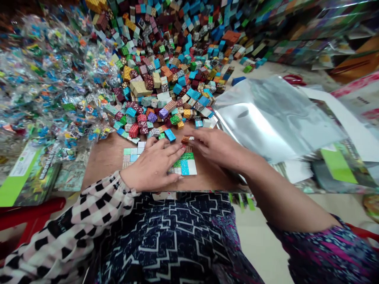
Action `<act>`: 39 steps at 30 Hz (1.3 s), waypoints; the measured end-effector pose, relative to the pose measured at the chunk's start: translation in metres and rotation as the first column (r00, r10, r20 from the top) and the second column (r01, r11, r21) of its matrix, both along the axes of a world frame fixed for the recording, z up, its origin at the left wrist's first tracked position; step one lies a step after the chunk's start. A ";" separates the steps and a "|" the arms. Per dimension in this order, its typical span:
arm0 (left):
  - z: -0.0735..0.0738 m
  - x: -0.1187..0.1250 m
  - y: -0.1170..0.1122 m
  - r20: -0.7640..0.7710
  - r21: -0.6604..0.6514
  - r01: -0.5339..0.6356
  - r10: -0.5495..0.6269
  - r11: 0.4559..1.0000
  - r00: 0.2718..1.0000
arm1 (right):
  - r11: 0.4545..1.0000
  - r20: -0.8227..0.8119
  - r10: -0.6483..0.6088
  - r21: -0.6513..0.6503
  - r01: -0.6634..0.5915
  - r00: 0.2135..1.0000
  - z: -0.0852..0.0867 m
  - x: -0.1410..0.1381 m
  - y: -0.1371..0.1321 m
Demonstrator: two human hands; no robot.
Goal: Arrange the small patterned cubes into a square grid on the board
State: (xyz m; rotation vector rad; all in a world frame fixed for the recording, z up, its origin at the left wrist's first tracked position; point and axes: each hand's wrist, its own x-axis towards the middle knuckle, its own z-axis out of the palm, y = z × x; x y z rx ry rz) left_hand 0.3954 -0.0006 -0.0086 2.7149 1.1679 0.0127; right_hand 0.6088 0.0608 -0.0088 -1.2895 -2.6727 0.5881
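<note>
Garment point(168, 236), dark with pale stepped lines, lies nearest the camera, below the front edge of the brown board point(102, 161). Checked sleeve point(79, 221) on the left arm.

Grid point(184, 167) of small square-faced blocks sits flat on the board, its middle under the left hand point(152, 163). Pale cells show left of that hand; green, blue and white cells to its right. Left hand: palm down, fingers extended, unclenched. Right hand point(217, 148): at the grid's upper right, fingers bent at a brown block point(185, 139); contact partly hidden, cannot tell whether gripped.

Beyond the 2 hands: loose pile point(166, 79), with clear bags point(59, 79) to its left. Foil point(275, 114) right of the right hand.

Writing: left packet point(49, 169) has sideways lettering, blurred, illegible. Its white label point(25, 159): print too small to read. Pink-patterned bag point(361, 98), far right: small dark print, unreadable.
</note>
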 end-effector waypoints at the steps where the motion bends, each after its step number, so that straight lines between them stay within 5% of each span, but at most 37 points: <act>1: 0.000 0.000 0.000 0.001 0.008 0.002 -0.002 1.000 1.000 | 1.000 0.012 0.016 -0.011 -0.016 1.000 0.003 0.000 -0.002; 15: -0.005 -0.009 -0.009 0.002 0.073 -0.057 0.057 0.996 0.998 | 0.995 0.165 0.072 -0.077 -0.060 0.984 -0.008 -0.007 0.001; 24: -0.007 -0.010 -0.009 -0.022 0.065 -0.067 0.069 0.996 0.997 | 1.000 0.072 0.029 -0.010 -0.028 0.997 -0.012 -0.007 -0.001; 39: -0.010 -0.010 -0.009 -0.047 0.077 -0.067 0.071 0.995 0.996 | 0.989 0.050 0.078 -0.127 -0.071 0.996 -0.013 -0.016 0.005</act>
